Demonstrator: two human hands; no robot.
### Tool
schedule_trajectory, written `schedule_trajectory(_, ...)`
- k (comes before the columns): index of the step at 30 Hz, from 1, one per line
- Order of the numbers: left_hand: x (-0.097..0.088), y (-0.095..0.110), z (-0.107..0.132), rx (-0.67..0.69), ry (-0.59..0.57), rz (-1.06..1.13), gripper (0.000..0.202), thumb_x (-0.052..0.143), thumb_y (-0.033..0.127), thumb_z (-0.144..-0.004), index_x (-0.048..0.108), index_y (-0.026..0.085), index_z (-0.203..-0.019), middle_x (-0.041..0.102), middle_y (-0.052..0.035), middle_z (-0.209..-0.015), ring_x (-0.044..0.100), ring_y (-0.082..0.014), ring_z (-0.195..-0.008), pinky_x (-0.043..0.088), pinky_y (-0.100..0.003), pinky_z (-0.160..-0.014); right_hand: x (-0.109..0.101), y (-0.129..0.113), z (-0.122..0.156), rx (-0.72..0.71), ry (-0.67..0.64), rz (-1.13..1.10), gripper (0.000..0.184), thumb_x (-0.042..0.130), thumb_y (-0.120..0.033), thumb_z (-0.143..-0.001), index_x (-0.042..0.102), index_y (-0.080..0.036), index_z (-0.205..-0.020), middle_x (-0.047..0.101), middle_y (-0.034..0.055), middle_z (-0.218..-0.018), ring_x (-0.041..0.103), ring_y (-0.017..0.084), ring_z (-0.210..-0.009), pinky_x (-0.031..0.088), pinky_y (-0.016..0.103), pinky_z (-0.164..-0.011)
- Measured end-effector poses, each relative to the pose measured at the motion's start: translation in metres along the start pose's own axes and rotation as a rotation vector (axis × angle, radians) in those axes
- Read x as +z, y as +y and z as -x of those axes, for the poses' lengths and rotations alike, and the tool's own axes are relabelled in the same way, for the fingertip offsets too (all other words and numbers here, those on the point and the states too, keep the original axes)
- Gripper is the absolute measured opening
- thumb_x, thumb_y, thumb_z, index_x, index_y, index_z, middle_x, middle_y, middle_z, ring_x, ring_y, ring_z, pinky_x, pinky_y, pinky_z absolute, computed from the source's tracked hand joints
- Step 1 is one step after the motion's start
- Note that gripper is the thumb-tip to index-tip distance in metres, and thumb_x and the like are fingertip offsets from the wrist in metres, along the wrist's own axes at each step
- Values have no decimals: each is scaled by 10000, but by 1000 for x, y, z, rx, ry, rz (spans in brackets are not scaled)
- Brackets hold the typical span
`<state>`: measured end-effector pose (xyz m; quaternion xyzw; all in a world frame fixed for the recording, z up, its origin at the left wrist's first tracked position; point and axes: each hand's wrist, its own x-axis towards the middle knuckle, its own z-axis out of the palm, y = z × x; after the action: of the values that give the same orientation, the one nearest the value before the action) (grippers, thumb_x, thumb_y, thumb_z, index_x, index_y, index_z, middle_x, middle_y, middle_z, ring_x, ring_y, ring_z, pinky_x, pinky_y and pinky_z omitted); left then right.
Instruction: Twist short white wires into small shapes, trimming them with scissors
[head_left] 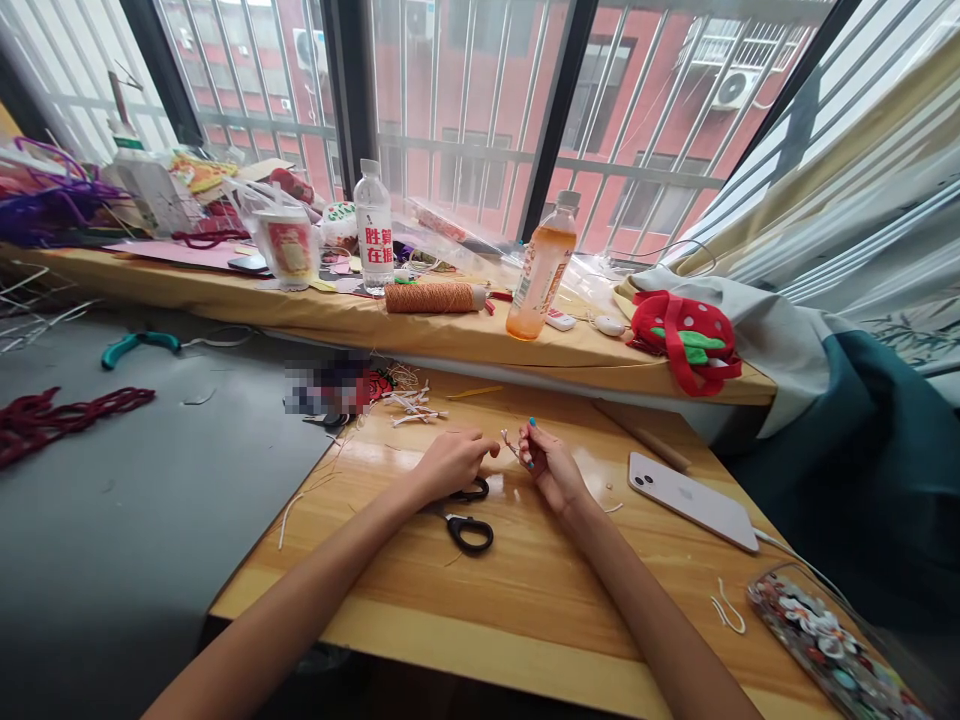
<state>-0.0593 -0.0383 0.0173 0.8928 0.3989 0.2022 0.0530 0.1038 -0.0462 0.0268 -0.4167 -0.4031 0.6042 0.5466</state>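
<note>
Between the fingertips of my right hand (556, 468) is a short piece of cord (510, 442) with white frayed ends, pointing up and to the left. My left hand (456, 462) is just to its left, its fingers curled closed. Whatever may be in its fingers is too small or hidden to name. A pair of scissors with black handles (471, 536) lies on the wooden table (450, 615), partly covered by my left hand and wrist.
White cord scraps (412, 405) lie behind my left hand. A phone (691, 500), a brown stick (641, 435) and a decorated case (825, 635) are on the right. An orange cord spool (431, 297) and a drink bottle (541, 268) stand on the sill. Teal pliers (141, 342) lie left.
</note>
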Motion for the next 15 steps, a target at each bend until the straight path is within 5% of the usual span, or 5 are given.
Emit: schedule_trajectory(15, 3, 8, -4, 78, 20, 176, 278, 363, 161, -771, 630, 223, -820, 491, 3, -625, 463, -102, -627, 339, -175, -600, -6, 4, -8, -70, 127, 182, 343, 596, -478, -569, 468, -161, -535, 475, -51, -407, 368, 42, -310, 242, 171, -312)
